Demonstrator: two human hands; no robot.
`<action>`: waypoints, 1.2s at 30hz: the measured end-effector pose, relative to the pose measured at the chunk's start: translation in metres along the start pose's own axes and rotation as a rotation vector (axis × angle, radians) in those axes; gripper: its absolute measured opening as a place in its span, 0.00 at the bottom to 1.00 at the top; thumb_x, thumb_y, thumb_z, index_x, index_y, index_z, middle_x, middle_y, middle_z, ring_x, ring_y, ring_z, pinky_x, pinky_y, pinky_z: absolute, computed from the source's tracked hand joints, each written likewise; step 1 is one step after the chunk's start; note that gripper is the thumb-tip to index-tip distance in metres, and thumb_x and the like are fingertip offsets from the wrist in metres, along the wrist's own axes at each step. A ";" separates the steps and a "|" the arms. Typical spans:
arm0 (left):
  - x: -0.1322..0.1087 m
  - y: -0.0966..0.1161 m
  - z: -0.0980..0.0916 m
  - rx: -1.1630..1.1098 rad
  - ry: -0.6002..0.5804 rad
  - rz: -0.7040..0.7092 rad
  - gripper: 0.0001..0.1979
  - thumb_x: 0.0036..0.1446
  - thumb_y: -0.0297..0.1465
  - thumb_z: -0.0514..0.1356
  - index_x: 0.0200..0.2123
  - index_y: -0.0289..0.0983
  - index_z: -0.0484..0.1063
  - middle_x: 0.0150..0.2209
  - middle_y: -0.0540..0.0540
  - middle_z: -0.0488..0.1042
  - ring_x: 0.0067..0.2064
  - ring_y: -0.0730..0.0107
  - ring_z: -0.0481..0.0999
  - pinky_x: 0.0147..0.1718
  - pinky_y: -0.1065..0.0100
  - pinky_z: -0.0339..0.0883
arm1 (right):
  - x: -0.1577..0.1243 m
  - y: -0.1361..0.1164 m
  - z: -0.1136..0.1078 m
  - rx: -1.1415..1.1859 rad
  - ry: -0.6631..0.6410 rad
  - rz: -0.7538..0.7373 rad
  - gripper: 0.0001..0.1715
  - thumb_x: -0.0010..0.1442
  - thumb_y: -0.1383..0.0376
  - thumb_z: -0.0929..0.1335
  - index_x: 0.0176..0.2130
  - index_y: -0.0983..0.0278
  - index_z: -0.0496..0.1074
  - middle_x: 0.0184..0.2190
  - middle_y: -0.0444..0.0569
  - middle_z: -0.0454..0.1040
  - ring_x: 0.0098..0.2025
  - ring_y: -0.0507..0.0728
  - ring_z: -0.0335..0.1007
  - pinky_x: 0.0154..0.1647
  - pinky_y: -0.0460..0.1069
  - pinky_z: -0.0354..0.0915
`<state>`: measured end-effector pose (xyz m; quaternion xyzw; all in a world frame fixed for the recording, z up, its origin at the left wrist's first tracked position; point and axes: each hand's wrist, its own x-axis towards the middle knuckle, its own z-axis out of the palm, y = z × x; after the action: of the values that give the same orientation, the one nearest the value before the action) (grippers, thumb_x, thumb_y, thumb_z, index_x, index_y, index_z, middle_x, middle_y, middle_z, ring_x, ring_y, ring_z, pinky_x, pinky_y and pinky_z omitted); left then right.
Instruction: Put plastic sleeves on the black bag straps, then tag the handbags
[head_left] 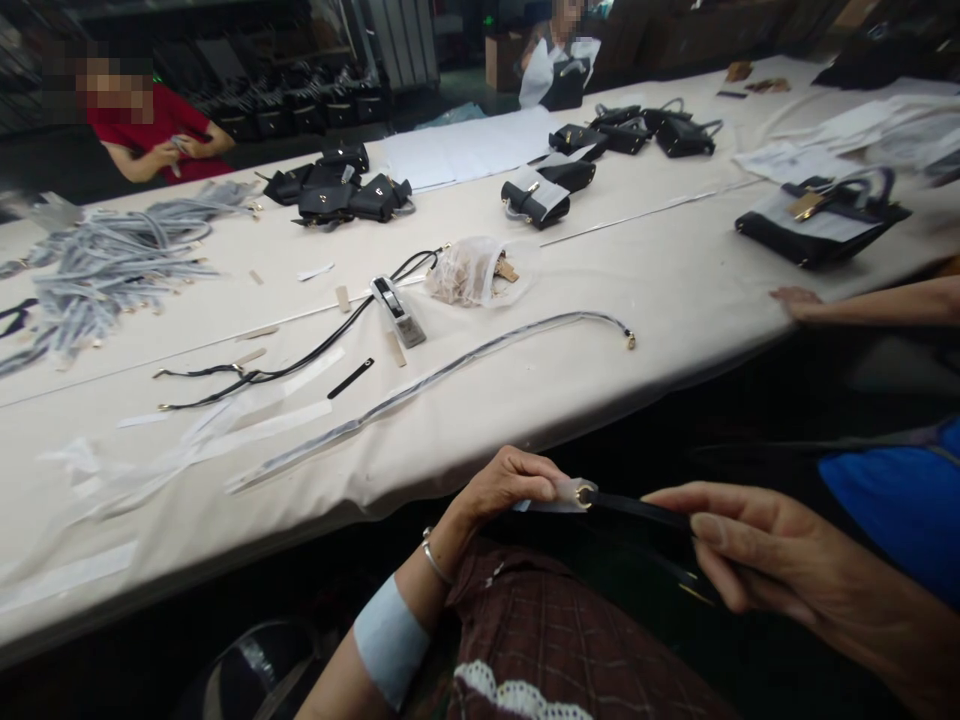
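My left hand (514, 482) is closed on a whitish translucent wrapper (564, 496) just off the table's front edge. A gold-coloured ring (585, 494) sits at the wrapper's right end. From that ring a black strap (637, 508) runs to my right hand (772, 550), whose thumb and fingers pinch it. The strap's far part hangs below my right fingers, dark and blurred. Nearest on the table is a long wrapped strap (465, 360) with a gold-coloured clasp. Behind it lie a stapler-like tool (397, 312), thin black straps (322, 345) and a short black tab (351, 378).
A clear bag of tan pieces (469, 275) lies mid-table. Many wrapped straps (120, 260) are heaped at left. Black handbags (352, 195) stand farther back, another handbag (817, 225) at right. A co-worker's hand (799, 300) rests on the table edge; a person in red (180, 130) stands opposite.
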<state>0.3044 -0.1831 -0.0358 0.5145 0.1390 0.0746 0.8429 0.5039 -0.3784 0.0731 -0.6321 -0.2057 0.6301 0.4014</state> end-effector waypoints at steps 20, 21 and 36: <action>-0.018 0.011 0.007 0.499 0.046 0.063 0.11 0.55 0.37 0.67 0.37 0.36 0.80 0.34 0.48 0.78 0.36 0.70 0.73 0.36 0.71 0.65 | 0.026 0.002 -0.010 -0.696 -0.079 -0.020 0.29 0.62 0.42 0.64 0.37 0.64 0.76 0.21 0.43 0.70 0.22 0.49 0.57 0.23 0.45 0.53; -0.021 0.010 0.005 0.448 0.047 0.040 0.11 0.54 0.36 0.68 0.37 0.35 0.80 0.34 0.48 0.78 0.35 0.70 0.73 0.36 0.71 0.65 | 0.025 0.003 -0.010 -0.709 -0.046 -0.030 0.29 0.61 0.42 0.64 0.37 0.63 0.76 0.21 0.43 0.69 0.22 0.49 0.57 0.23 0.45 0.52; -0.022 -0.007 0.026 0.324 -0.059 -0.106 0.19 0.52 0.44 0.69 0.39 0.34 0.80 0.31 0.48 0.77 0.32 0.71 0.73 0.34 0.70 0.67 | 0.029 0.000 0.047 -1.205 0.057 -0.209 0.12 0.63 0.56 0.66 0.36 0.58 0.77 0.31 0.46 0.78 0.34 0.58 0.73 0.33 0.50 0.58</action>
<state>0.2911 -0.2141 -0.0279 0.6374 0.1513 -0.0085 0.7555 0.4618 -0.3445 0.0604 -0.7409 -0.5759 0.3433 0.0385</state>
